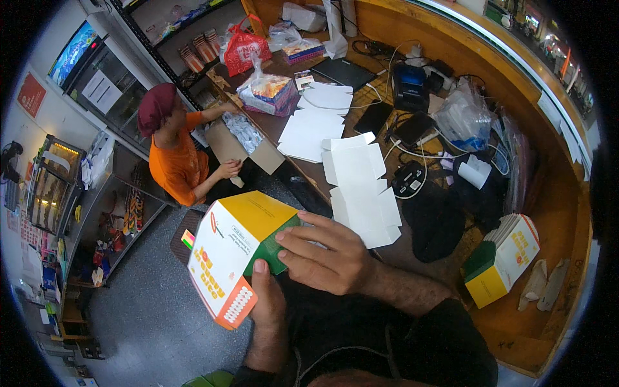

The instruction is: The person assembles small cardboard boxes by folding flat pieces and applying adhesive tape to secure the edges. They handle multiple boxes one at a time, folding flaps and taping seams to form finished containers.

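Note:
A folding carton [225,258] in white, yellow, green and orange is held up in front of me, partly folded into box shape. My left hand [269,303] grips its near edge, thumb on the outside beside the orange flap; the other fingers are hidden beneath. My right hand [332,255] has its fingers bent against the green end panel, its thumb out of sight. Just beyond it, an unfolded white carton blank [358,187] lies on the table. More flat white blanks [314,132] are spread behind that one.
To the right stands a stack of folded cartons [503,258]. Cables, a card terminal [409,87], a dark cloth [435,222] and plastic bags [464,116] crowd the table. At the left, a person in orange [174,155] reaches into a cardboard box [225,145] of clear-wrapped items.

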Available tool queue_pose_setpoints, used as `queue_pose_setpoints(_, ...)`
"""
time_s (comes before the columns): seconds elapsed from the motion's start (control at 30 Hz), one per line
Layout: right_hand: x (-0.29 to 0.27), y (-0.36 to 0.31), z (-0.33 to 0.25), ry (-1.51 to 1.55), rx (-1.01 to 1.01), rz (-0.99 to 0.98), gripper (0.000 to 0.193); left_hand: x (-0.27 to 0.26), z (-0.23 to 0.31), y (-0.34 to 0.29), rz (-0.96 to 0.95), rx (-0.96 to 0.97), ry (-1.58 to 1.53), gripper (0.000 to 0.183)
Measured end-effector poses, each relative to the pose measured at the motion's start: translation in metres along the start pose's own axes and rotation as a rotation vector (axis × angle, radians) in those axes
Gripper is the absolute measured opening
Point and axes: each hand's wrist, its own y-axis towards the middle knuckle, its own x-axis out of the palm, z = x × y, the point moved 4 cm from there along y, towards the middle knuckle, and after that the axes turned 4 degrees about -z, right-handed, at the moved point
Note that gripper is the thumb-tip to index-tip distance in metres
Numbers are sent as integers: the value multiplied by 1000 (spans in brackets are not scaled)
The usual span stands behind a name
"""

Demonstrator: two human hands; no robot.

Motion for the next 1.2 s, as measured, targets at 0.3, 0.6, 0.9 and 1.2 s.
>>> queue_pose_setpoints(0.3, -4, -1, 4, -19, 83, 5, 31, 5, 32, 17, 13, 3, 256, 42)
queue_pose_setpoints(0.6, -1, -3, 24, 182, 401, 75, 17, 5, 22, 29, -58, 4, 187, 19)
queue_pose_setpoints(0.9, 16, -7, 32, 460, 586, 91, 9, -21, -29, 18, -241, 187, 950, 23)
queue_pose_setpoints(1.2, 28, -14, 38, 733, 698, 100, 7, -4, -37, 23, -250, -464, -441, 23)
